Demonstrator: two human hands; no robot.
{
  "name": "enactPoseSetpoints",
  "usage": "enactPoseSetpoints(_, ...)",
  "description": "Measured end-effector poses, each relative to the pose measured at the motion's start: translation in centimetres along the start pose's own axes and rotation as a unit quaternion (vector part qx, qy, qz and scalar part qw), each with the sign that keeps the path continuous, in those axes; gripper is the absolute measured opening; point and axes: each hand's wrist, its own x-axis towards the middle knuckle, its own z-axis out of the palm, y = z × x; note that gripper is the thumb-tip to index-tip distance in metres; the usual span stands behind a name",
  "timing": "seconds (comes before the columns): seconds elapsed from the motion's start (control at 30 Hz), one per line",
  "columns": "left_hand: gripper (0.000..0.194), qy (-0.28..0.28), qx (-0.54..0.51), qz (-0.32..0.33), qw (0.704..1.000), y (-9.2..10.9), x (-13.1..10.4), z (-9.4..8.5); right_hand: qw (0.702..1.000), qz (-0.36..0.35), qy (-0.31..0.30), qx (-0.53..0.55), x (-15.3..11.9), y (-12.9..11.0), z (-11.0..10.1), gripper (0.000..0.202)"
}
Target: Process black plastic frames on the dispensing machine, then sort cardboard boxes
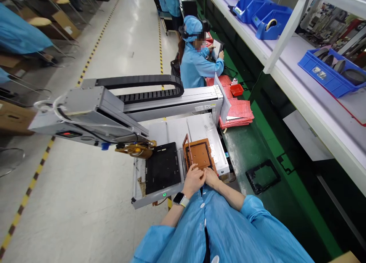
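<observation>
My left hand, with a watch at its wrist, bends over the near edge of a brown fixture. Beside it, almost touching, is my right hand. The fingers of both hands are curled together at that edge, and whatever lies between them is too small to make out. A dark rectangular frame sits in the fixture, partly covered by my hands. On the fixture's left side a thin brown hinged bar frame stands raised. A black flat plate lies left of the fixture on the machine's bed.
A gantry arm with a brass-coloured nozzle head spans the bed. To the right, a black frame lies on the green bench. Red bubble-wrap pouches are stacked beyond. A co-worker sits further along.
</observation>
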Motion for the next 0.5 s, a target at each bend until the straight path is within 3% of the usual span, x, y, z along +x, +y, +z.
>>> enactPoseSetpoints(0.5, 0.045, 0.014, -0.003, 0.005, 1.000, 0.55, 0.37, 0.03, 1.000, 0.010, -0.001, 0.000, 0.26, 0.45, -0.18, 0.021)
